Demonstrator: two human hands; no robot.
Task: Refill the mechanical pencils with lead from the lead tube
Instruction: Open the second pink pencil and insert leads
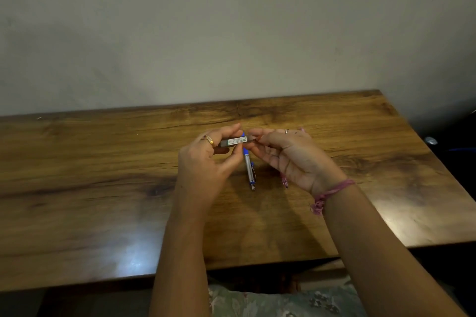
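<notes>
Grey lead tube (pixel 234 141) with white label held level above table, between both hands. Left hand (pixel 206 162) grips tube's left part, fingers curled round it, gold ring (pixel 209 139) on one finger. Right hand (pixel 288 154) pinches tube's right end with fingertips; pink thread band (pixel 332 192) on wrist. Blue-and-silver pencil (pixel 248 166) lies on wooden table (pixel 103 175) directly under hands, pointing away from person. Second pencil, pink (pixel 284 180), mostly hidden under right hand. Plain wall (pixel 231 20) behind table.
</notes>
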